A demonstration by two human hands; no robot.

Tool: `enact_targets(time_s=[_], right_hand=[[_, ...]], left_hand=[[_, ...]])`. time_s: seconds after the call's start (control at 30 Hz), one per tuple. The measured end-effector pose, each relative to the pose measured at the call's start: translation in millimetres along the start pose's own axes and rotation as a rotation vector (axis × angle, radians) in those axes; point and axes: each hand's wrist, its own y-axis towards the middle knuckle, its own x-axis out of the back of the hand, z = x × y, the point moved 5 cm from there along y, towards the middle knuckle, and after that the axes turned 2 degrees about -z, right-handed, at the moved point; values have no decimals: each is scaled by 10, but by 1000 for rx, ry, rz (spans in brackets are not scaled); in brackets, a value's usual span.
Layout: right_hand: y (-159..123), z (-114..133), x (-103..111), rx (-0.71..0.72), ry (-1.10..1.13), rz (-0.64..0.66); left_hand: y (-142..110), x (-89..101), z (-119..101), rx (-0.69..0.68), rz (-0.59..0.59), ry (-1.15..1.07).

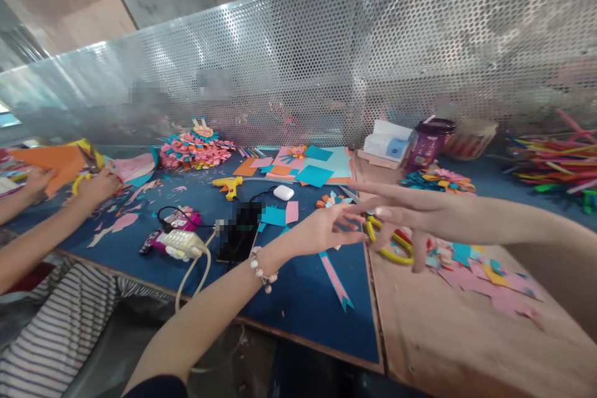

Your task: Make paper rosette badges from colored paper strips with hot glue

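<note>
While hands [324,228] [420,208] hover near loop-handled scissors [389,255], fork-ended paper [334,278] lies flat.

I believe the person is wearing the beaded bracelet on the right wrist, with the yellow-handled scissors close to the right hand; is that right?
Not quite: the head view shows the beaded bracelet on the left wrist. The yellow-handled scissors are indeed close to the right hand.

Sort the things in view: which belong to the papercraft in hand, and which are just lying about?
Probably part of the work:
yellow-handled metal scissors
small multicoloured paper flower
pink-and-blue notched paper strip
flat blue paper square
yellow plastic glue gun

Probably just lying about:
white rounded earbud case
black rectangular phone
purple dark-lidded cup
</note>
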Motion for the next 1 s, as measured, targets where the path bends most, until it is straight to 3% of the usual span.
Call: enact_targets(time_s=[0.1, 0.23, 0.33, 0.43, 0.53, 0.63, 0.7, 0.8, 0.9, 1.0], right_hand=[[145, -88, -148, -75, 67, 86], [350, -227, -324, 68, 331, 117], [443, -252, -477, 71, 479, 101], [482, -193, -512, 40, 481, -18], [511, -200, -411, 29, 151, -225], [564, -335, -429, 86, -403, -254], [586, -493, -534, 118, -735, -214], [569, -693, -692, 109, -1018, -225], [536, -769, -799, 102, -1136, -236], [526, -773, -791, 93, -1107, -260]], left_hand=[[57, 53, 57, -15, -30, -348], [26, 146, 127, 91, -52, -610], [-11, 183, 179, 158, -59, -608], [-55, 324, 244, 194, -163, -531], [-151, 642, 287, 188, -417, -451], [-274, 901, 323, 221, -567, -272], [-323, 944, 360, 255, -540, -152], [-349, 871, 423, 268, -440, -54], [-346, 778, 470, 252, -369, -33], [-347, 737, 476, 234, -333, -26]])
